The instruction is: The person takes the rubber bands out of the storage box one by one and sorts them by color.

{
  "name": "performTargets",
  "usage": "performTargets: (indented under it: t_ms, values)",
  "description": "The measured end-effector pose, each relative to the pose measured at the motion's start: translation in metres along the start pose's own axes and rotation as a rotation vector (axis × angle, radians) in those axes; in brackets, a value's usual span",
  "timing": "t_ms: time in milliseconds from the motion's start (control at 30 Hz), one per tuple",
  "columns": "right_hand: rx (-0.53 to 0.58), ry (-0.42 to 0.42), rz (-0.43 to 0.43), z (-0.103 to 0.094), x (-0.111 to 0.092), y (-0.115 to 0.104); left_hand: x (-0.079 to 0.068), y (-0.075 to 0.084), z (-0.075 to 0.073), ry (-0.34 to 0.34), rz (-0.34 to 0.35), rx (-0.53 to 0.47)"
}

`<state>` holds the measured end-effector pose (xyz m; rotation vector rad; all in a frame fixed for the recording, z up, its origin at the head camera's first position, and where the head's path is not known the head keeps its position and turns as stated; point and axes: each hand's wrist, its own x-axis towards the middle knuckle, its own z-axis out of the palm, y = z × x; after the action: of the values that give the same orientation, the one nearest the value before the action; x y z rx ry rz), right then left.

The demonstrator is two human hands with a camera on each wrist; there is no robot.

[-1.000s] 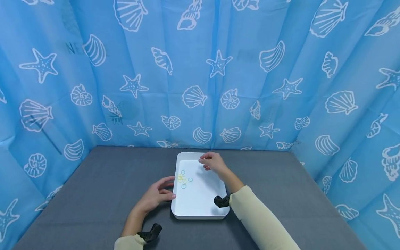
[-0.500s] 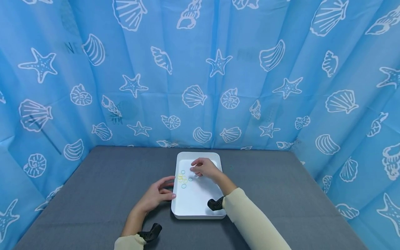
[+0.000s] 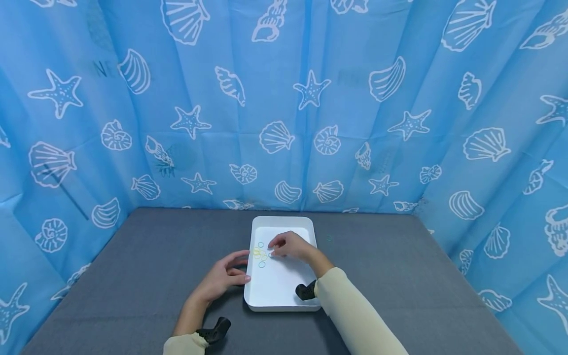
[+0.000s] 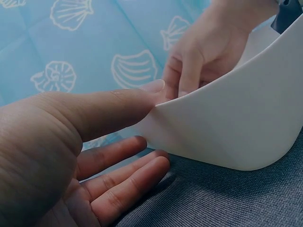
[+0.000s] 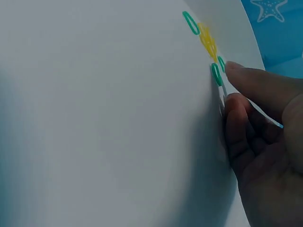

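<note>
A white tray [image 3: 279, 291] holds several small rubber bands, green and yellow. The yellow bands [image 5: 207, 43] lie bunched near its left wall, with green ones around them. My right hand [image 3: 290, 246] is inside the tray, its thumb and fingers spread apart beside a green band [image 5: 216, 74]; nothing shows clearly held between them. My left hand [image 3: 222, 277] stays at the tray's left side. In the left wrist view its thumb touches the rim, while the other fingers extend loosely below, beside the outer wall.
A single green band [image 3: 329, 237] lies on the grey tablecloth [image 3: 381, 276] right of the tray. Behind the table hangs a blue curtain [image 3: 248, 103] with white shell prints. Each wrist wears a black device [image 3: 215, 331].
My right hand has moved left and down, from the tray's far right part to the bands. The green band on the cloth has come into view. My left hand has kept still.
</note>
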<state>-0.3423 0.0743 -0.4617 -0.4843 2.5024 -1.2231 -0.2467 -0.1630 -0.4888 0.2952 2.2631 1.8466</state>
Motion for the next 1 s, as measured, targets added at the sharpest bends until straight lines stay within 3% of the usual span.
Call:
performTargets:
  t_ms: [333,1000]
  values:
    - [-0.097,-0.002,0.011,0.0016,0.0001,-0.0015,0.0003,0.0009,0.0009,0.007,-0.005,-0.002]
    - [-0.172,-0.006,0.030,0.0051,-0.0018,-0.0040,-0.0006,-0.0001,0.0009,0.009,0.002,0.004]
